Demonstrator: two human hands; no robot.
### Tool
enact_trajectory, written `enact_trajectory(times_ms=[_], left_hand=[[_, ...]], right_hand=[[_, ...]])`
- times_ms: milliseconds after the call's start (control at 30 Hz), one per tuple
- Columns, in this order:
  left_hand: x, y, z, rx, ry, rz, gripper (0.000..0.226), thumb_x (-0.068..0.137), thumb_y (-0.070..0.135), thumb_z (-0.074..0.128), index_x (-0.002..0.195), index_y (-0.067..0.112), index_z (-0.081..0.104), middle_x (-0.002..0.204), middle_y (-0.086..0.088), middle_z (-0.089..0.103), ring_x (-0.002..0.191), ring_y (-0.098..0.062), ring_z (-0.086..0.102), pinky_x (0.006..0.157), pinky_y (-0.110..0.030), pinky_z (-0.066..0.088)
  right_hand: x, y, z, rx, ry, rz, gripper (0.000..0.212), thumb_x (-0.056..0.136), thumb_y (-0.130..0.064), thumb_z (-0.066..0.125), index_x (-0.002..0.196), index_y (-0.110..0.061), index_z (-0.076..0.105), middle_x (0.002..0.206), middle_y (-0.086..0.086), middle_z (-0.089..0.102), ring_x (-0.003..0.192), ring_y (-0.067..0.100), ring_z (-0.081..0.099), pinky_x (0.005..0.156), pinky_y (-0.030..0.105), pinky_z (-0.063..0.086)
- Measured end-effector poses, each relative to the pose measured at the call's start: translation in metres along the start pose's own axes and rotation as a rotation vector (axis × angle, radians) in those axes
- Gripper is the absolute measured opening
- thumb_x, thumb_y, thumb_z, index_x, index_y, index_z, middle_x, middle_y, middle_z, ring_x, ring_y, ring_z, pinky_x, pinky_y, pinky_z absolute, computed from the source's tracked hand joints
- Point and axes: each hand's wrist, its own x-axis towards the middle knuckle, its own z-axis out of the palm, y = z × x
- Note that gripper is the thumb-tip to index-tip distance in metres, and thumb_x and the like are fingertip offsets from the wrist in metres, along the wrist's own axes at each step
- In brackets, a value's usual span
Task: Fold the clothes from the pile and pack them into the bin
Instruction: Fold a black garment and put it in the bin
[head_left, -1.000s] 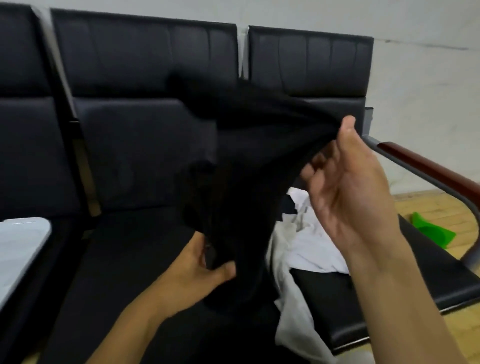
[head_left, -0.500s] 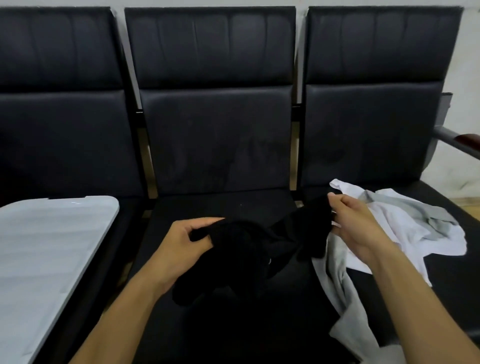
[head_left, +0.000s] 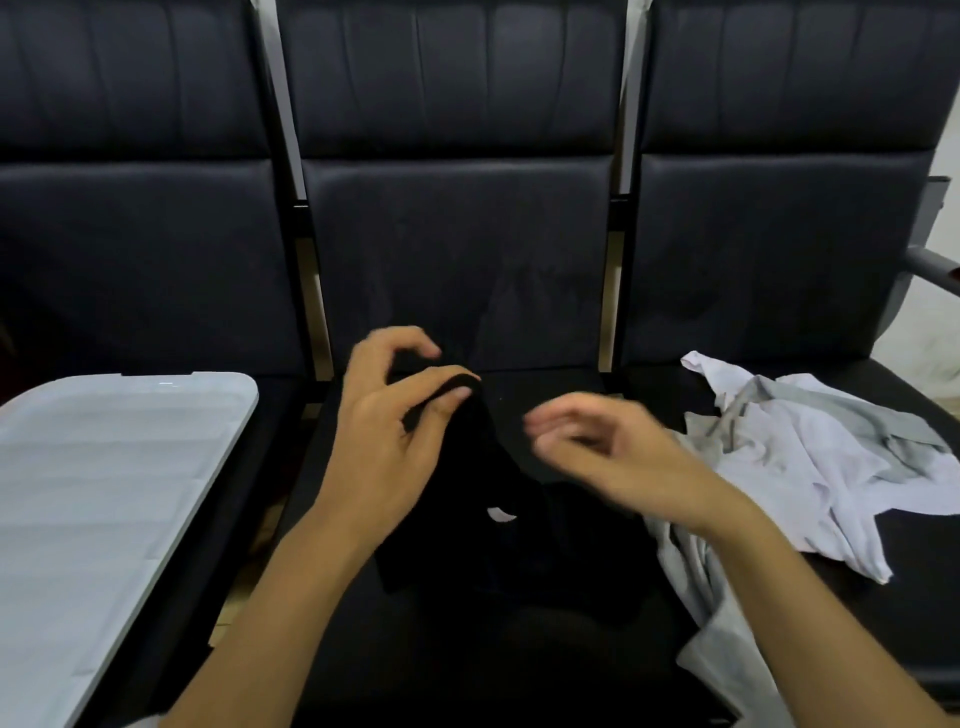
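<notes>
My left hand (head_left: 387, 431) is pinching the crumpled black cloth garment (head_left: 498, 525) on the black leather seat (head_left: 467, 670). My right hand (head_left: 618, 462) is blurring, grip unreadable. White plastic bin lid (head_left: 104, 483) is lying left, white-grey clothes pile (head_left: 810, 467) right.

Three seats (head_left: 457, 249) — one black garment (head_left: 498, 525), one bin lid (head_left: 104, 499).

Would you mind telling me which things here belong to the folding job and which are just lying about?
Job:
- black garment, pinched by the left hand
- white and grey clothes
- white lidded bin

Lying about:
- black seats
- armrest
</notes>
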Motion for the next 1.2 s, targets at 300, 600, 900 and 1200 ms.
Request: enact_trajectory(times_ms=[300, 600, 900, 1200], left_hand=[[0.002, 0.018, -0.021, -0.448, -0.226, -0.296, 0.007, 0.079, 0.02, 0.075, 0.086, 0.02, 0.075, 0.082, 0.006, 0.075, 0.078, -0.004, 0.071, 0.071, -0.012, 0.05], [-0.01, -0.038, -0.034, 0.015, -0.422, -0.498, 0.009, 0.086, 0.022, 0.075, 0.079, 0.027, 0.073, 0.074, 0.002, 0.072, 0.069, -0.007, 0.068, 0.066, -0.028, 0.057], [-0.003, -0.009, -0.032, -0.403, -0.134, -0.451, 0.024, 0.095, 0.003, 0.058, 0.087, 0.02, 0.073, 0.074, 0.003, 0.07, 0.071, 0.003, 0.061, 0.065, -0.01, 0.047], [-0.009, 0.008, -0.012, -0.463, -0.491, -0.396, 0.021, 0.08, 0.004, 0.077, 0.083, 0.024, 0.071, 0.07, 0.001, 0.071, 0.067, -0.008, 0.068, 0.064, -0.019, 0.052]], right_hand=[[-0.001, -0.038, 0.049, -0.077, 0.044, -0.141, 0.016, 0.094, -0.018, 0.066, 0.079, -0.022, 0.07, 0.069, -0.006, 0.067, 0.064, 0.002, 0.062, 0.058, 0.025, 0.047], [0.005, -0.027, 0.003, 0.048, 0.332, -0.058, 0.037, 0.092, 0.004, 0.048, 0.086, -0.022, 0.074, 0.078, -0.008, 0.072, 0.075, 0.005, 0.066, 0.067, 0.016, 0.049], [0.007, 0.005, -0.006, -0.258, 0.22, 0.057, 0.054, 0.083, 0.009, 0.058, 0.106, -0.04, 0.061, 0.104, -0.011, 0.07, 0.101, 0.002, 0.065, 0.087, 0.021, 0.049], [0.005, -0.02, 0.035, -0.16, -0.108, -0.165, 0.017, 0.085, -0.022, 0.077, 0.102, -0.024, 0.074, 0.095, -0.005, 0.074, 0.091, 0.007, 0.07, 0.081, 0.032, 0.056]])
